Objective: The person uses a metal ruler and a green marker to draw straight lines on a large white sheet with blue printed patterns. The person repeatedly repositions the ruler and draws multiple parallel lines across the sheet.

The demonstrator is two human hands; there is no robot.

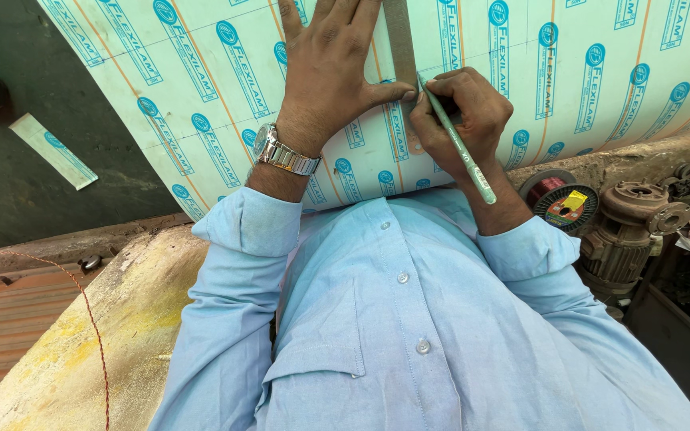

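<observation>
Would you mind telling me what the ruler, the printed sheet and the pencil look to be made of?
The ruler looks like steel: dull grey, thin and flat. The printed sheet seems a flexible laminate with a smooth, pale green face, possibly a protective film; it bends over the bench edge. The pencil in the right hand looks like green-painted wood, though plastic is possible.

The top edge of the picture cuts off the fingertips of the left hand (327, 76) and the far end of the steel ruler (400, 40). The printed sheet (592, 80) runs out at the top and right edges. The right hand (461, 120) covers the ruler's near end (the pencil (457, 148) tip is too small to tell). The motor (628, 231) is partly behind the sleeve.
</observation>
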